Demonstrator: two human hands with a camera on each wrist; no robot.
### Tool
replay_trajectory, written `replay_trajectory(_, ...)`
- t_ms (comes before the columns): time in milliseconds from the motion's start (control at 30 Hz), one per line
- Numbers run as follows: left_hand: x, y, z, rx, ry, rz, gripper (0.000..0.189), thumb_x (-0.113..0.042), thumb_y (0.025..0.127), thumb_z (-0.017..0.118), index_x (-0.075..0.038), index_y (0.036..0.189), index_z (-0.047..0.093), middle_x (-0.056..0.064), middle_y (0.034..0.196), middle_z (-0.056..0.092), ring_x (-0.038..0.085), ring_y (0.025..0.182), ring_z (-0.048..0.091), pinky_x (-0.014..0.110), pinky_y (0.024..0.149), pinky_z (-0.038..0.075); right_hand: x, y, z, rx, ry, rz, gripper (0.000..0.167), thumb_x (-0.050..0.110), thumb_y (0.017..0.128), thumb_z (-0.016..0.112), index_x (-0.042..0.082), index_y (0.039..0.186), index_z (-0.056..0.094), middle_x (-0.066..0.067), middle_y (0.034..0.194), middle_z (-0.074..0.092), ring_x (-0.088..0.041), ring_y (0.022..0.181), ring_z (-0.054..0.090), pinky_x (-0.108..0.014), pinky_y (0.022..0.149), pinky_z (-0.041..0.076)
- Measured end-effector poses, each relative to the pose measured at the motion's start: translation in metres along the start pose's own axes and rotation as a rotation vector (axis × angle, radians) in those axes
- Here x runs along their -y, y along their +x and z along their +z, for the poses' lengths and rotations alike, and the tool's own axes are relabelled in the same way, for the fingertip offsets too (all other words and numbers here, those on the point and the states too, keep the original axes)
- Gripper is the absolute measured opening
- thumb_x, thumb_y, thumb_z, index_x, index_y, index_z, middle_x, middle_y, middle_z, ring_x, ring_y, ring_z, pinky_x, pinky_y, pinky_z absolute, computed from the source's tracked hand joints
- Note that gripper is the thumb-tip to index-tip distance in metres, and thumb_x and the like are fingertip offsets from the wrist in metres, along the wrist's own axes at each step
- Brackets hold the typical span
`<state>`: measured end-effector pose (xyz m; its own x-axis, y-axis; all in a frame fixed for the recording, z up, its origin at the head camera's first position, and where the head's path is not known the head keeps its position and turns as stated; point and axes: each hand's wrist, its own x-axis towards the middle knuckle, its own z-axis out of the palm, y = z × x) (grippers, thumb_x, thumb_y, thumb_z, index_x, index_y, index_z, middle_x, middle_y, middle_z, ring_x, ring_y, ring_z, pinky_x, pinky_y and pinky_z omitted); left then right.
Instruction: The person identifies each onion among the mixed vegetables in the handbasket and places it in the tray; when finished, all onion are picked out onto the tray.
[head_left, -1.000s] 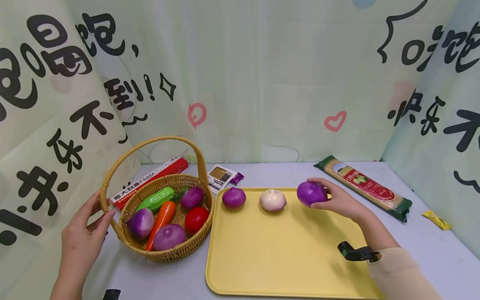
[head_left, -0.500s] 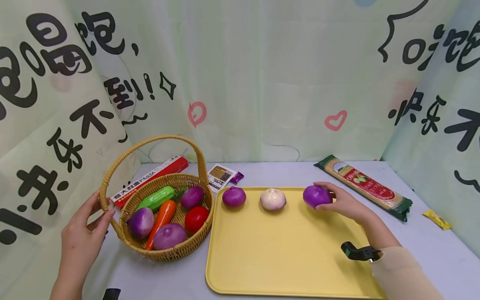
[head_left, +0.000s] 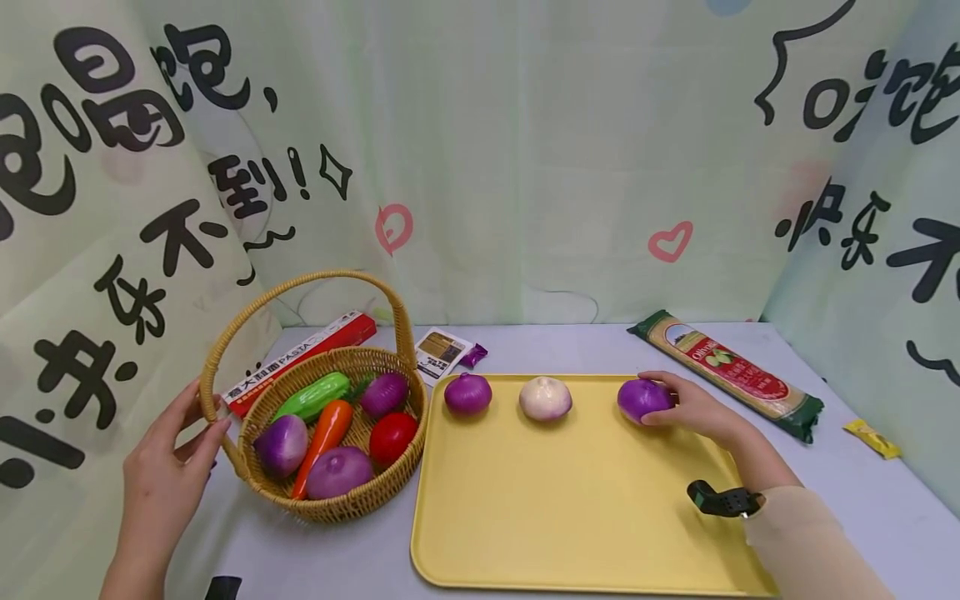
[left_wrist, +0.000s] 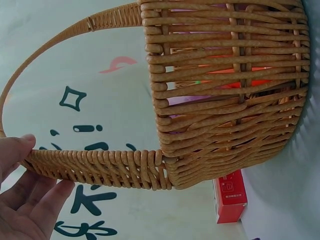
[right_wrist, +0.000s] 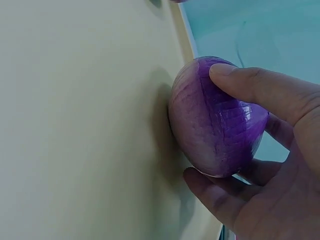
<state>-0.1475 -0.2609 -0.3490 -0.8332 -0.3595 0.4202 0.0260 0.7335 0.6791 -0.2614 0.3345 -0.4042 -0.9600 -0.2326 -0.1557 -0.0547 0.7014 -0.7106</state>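
Observation:
My right hand (head_left: 697, 408) holds a purple onion (head_left: 643, 400) at the back right of the yellow tray (head_left: 570, 517). In the right wrist view the thumb lies on one side of the onion (right_wrist: 215, 120) and fingers on the other; whether it touches the tray I cannot tell. A second purple onion (head_left: 468, 394) and a whitish onion (head_left: 545, 399) sit along the tray's back edge. At the left, my left hand (head_left: 168, 467) pinches the handle (head_left: 213, 367) of a wicker basket (head_left: 352, 510). Inside are a carrot (head_left: 324, 446), a tomato (head_left: 393, 440), a green vegetable (head_left: 313, 398) and purple onions (head_left: 282, 446).
Behind the basket lies a red and white pasta box (head_left: 307, 358). A printed card (head_left: 441, 354) and a purple wrapper (head_left: 474, 356) are beyond the tray. On the right are a long green-ended packet (head_left: 727, 371) and a yellow packet (head_left: 873, 438).
My right hand has carried the purple onion to the right and slightly down towards the tray's back right corner. The left hand and the basket have stayed put.

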Motion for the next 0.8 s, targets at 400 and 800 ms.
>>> replay_trajectory(400,0.0006,0.0015,0.0010,-0.007,-0.001,-0.011,0.061,-0.013,0.090,0.062,-0.023,0.145,0.039,0.016,0.130,0.057,0.035,0.117,0.055,-0.009,0.068,0.033,-0.0038,-0.0008,-0.0009,0.025,0.037,0.007,0.085,0.033,0.084,0.069,0.008,0.149,0.020,-0.033,0.143,0.028,-0.052,0.127,0.034,-0.062,0.098,0.042)
replay_trajectory(800,0.0020,0.0013,0.0008,-0.018,0.002,-0.009,0.061,-0.013,0.089,0.063,-0.024,0.144,0.039,0.014,0.130,0.058,0.034,0.117,0.055,-0.009,0.071,0.033,-0.0039,-0.0014,-0.0005,0.028,0.045,0.027,0.088,0.035,0.085,0.068,0.008,0.150,0.016,-0.034,0.144,0.025,-0.053,0.127,0.032,-0.062,0.097,0.043)
